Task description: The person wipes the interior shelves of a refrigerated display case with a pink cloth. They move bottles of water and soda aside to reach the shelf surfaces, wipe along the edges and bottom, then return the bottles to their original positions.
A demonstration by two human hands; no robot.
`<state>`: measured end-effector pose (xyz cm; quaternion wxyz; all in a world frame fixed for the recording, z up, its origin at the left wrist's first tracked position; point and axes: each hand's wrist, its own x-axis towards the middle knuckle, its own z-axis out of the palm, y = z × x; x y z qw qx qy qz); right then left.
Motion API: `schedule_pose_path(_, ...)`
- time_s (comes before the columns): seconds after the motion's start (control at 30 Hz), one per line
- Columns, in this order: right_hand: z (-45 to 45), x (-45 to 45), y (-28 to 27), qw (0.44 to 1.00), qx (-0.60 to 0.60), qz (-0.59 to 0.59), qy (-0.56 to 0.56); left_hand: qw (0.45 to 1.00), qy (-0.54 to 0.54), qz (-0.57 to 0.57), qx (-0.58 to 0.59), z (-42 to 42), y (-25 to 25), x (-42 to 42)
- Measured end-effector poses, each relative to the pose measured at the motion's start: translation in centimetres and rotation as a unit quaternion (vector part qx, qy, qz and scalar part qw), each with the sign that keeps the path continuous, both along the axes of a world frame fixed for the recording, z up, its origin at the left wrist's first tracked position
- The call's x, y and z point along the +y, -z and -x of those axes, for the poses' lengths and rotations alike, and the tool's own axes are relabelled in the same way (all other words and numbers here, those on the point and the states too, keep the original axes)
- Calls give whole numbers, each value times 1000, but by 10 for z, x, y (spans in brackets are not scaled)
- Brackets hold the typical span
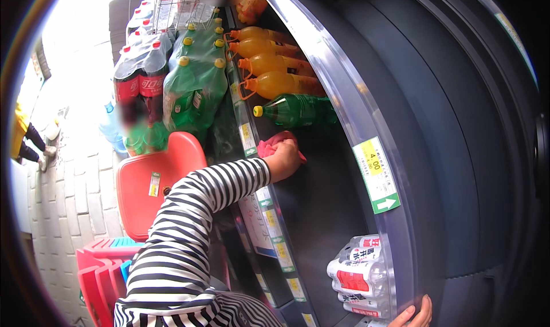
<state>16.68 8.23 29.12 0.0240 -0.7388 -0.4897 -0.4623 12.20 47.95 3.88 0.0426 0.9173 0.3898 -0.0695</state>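
Observation:
My left hand (284, 159), in a black-and-white striped sleeve, is closed around a crumpled pink cloth (275, 143). It presses the cloth down at the front of a dark shelf deck (318, 189). Just beyond it lies a green soda bottle (296, 110), its yellow cap turned outward. My right hand (414, 314) shows only in part at the lower right edge, its fingers at the shelf rail (397, 258). What those fingers do is cut off by the frame. Shrink-wrapped water bottles (359, 275) stand near that hand.
Several orange drink bottles (275, 63) lie past the green one. Wrapped green soda packs (195, 90) and cola bottles (146, 78) stand on the left. A red plastic chair (137, 194) and stacked pink baskets (101, 271) flank my arm. Someone's legs (34, 142) appear far left.

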Motion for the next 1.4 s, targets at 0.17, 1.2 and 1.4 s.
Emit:
schedule_pose_path(0.17, -1, 1, 0, 1000, 3, -6, -3, 980, -55, -75, -174, -69, 35, 24)
schedule_pose_path(1.2, -2, -2, 2, 1000, 14, -11, 9, 955, 34, 2, -294, -187, 55, -18)
schedule_pose_path(1.4, 4, 9, 2, 998, -16, 0, -67, 973, 108, 36, -201, -214, 84, -100)
